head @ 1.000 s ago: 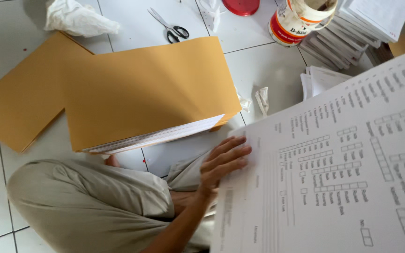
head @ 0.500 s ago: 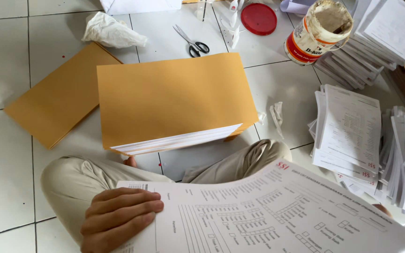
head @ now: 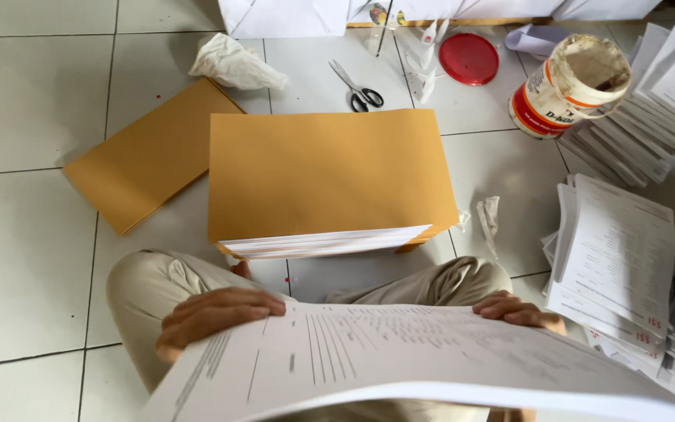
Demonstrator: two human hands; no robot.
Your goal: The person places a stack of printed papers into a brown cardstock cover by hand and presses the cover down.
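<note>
I sit cross-legged on a white tiled floor with a thick bundle of printed white forms [head: 400,359] across my lap. My left hand [head: 216,312] grips its left edge, fingers lying on the top sheet. My right hand [head: 513,309] holds the far right edge, fingers curled over the paper. Just beyond my knees stands a tall stack of paper topped by a brown envelope [head: 326,176].
A flat pile of brown envelopes [head: 146,160] lies at the left. Scissors [head: 357,87], a red lid [head: 469,58] and an open pot of glue [head: 576,82] sit at the back. Stacks of printed forms [head: 623,258] fill the right side. Crumpled paper [head: 232,62] lies far left.
The bundle of forms came down from an upright position at the right to lie across my lap. My left hand shifted to its left edge and my right hand came into view.
</note>
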